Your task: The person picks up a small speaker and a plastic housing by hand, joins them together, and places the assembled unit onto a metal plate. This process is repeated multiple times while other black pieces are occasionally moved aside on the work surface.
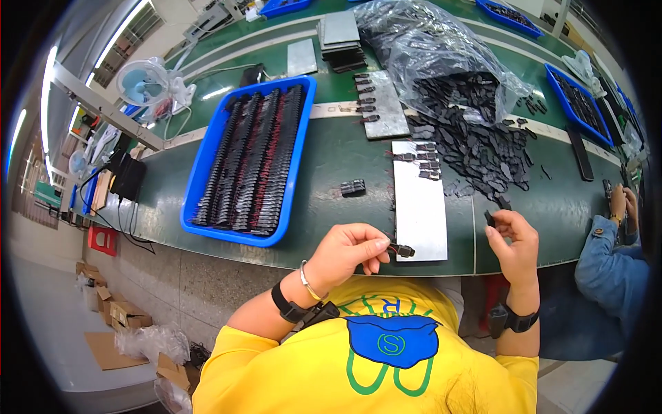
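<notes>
My left hand (355,252) pinches a small black part with red wire (404,251) between thumb and fingertips, over the near end of a pale metal plate (419,214). Several like black parts (429,164) sit along the far end of that plate. Right of the plate, my right hand (514,243) is raised at the table's near edge, with a small flat black piece (489,219) between thumb and forefinger. Just beyond it spreads a heap of flat black pieces (486,155). A short row of black parts (353,188) lies left of the plate.
A blue tray (189,200) filled with rows of black parts and red wires stands to the left. A second metal plate (386,117) bears more parts. Behind are stacked plates (341,38) and a clear plastic bag (441,41). A co-worker's hands (623,201) are at far right.
</notes>
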Demonstrator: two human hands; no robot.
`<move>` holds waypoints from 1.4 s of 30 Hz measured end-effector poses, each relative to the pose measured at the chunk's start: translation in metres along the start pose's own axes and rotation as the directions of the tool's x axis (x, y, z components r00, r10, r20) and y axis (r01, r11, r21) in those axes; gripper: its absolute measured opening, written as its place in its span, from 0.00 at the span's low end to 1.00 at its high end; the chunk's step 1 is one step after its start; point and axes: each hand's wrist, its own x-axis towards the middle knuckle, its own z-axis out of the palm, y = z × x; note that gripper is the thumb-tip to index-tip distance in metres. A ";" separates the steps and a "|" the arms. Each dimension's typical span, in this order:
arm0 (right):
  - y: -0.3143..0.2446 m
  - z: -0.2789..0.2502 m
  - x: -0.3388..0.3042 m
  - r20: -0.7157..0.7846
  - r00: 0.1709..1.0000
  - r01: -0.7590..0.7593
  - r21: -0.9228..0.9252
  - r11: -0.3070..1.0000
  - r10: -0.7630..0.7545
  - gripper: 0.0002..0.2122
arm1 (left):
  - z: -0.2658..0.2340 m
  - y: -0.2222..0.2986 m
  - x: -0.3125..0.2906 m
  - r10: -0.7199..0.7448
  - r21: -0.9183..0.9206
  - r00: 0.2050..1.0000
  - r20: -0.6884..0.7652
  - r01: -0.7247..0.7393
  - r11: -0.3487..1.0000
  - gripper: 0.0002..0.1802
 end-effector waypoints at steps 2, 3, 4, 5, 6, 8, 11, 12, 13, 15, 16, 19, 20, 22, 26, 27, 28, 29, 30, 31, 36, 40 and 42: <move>-0.008 0.006 -0.004 -0.008 0.998 0.056 0.058 0.997 -0.056 0.10 | 0.003 0.002 0.000 -0.015 -0.010 1.000 -0.003 0.015 1.000 0.07; -0.014 0.010 -0.004 0.006 0.990 0.138 0.068 0.988 -0.139 0.11 | 0.005 0.005 0.001 -0.011 -0.004 1.000 -0.008 0.011 1.000 0.07; -0.021 0.015 -0.005 0.024 0.976 0.215 0.079 0.973 -0.218 0.12 | 0.006 0.005 0.001 -0.010 -0.002 1.000 -0.014 0.010 1.000 0.07; -0.030 0.020 -0.006 0.034 0.980 0.192 0.066 0.979 -0.195 0.12 | 0.008 0.005 0.000 -0.011 -0.001 1.000 -0.019 0.011 1.000 0.06; -0.040 0.026 -0.004 0.087 0.953 0.282 0.090 0.955 -0.289 0.12 | 0.009 0.005 -0.001 -0.028 -0.020 0.999 -0.022 0.028 0.999 0.06; -0.056 0.035 -0.004 0.135 0.926 0.341 0.097 0.935 -0.352 0.12 | 0.012 0.007 -0.002 -0.019 -0.003 0.999 -0.040 0.019 1.000 0.07; -0.066 0.053 -0.002 0.198 0.816 0.551 0.015 0.834 -0.543 0.13 | 0.012 0.006 0.002 -0.022 0.006 0.999 -0.049 0.023 1.000 0.07; -0.067 0.058 -0.003 0.206 0.803 0.576 -0.025 0.817 -0.559 0.13 | 0.012 0.006 0.003 -0.023 0.012 0.998 -0.053 0.024 1.000 0.07; -0.067 0.063 -0.004 0.214 0.788 0.600 -0.063 0.797 -0.577 0.13 | 0.012 0.005 0.005 -0.023 0.018 0.998 -0.058 0.024 1.000 0.07; -0.068 0.067 -0.008 0.228 0.774 0.622 -0.097 0.777 -0.590 0.13 | 0.012 0.004 0.003 -0.032 0.008 0.998 -0.051 0.033 0.999 0.07; -0.069 0.068 -0.010 0.228 0.778 0.620 -0.123 0.775 -0.586 0.13 | 0.011 0.003 0.003 -0.034 0.004 0.998 -0.045 0.034 0.999 0.08; -0.070 0.071 -0.013 0.231 0.785 0.614 -0.172 0.770 -0.574 0.13 | 0.012 0.001 0.003 -0.035 -0.008 0.999 -0.035 0.035 0.999 0.09; -0.071 0.072 -0.014 0.233 0.786 0.614 -0.185 0.768 -0.572 0.13 | 0.012 0.000 0.003 -0.030 -0.013 0.999 -0.031 0.030 0.999 0.08; -0.071 0.073 -0.014 0.235 0.788 0.613 -0.212 0.761 -0.569 0.13 | 0.012 -0.001 0.003 -0.028 -0.020 0.999 -0.029 0.027 0.999 0.08; -0.070 0.073 -0.014 0.259 0.795 0.602 -0.218 0.768 -0.549 0.13 | 0.011 -0.001 0.002 -0.031 -0.048 0.999 -0.011 0.030 0.998 0.10; -0.070 0.073 -0.014 0.260 0.795 0.601 -0.218 0.769 -0.548 0.13 | 0.011 -0.001 0.002 -0.030 -0.052 1.000 -0.007 0.030 0.998 0.10; -0.070 0.074 -0.014 0.261 0.795 0.602 -0.217 0.769 -0.548 0.13 | 0.010 -0.002 0.002 -0.029 -0.057 1.000 -0.002 0.029 0.998 0.09; -0.070 0.074 -0.014 0.261 0.795 0.602 -0.218 0.768 -0.548 0.13 | 0.010 -0.002 0.002 -0.029 -0.061 1.000 0.003 0.029 0.998 0.09; -0.070 0.073 -0.014 0.261 0.795 0.602 -0.219 0.768 -0.548 0.13 | 0.010 -0.002 0.002 -0.029 -0.061 1.000 0.003 0.029 0.998 0.09; -0.071 0.073 -0.014 0.261 0.795 0.602 -0.219 0.768 -0.548 0.13 | 0.011 -0.002 0.002 -0.027 -0.057 1.000 0.005 0.027 0.998 0.09; -0.071 0.074 -0.015 0.259 0.803 0.588 -0.208 0.781 -0.536 0.13 | 0.011 -0.003 0.001 -0.009 -0.048 1.000 0.016 0.010 0.999 0.09; -0.070 0.074 -0.016 0.245 0.809 0.581 -0.194 0.790 -0.535 0.13 | 0.011 -0.004 0.000 0.002 -0.055 1.000 0.024 0.000 0.998 0.08; -0.070 0.074 -0.016 0.244 0.805 0.587 -0.197 0.786 -0.540 0.13 | 0.011 -0.004 0.000 0.004 -0.058 1.000 0.027 -0.003 0.998 0.08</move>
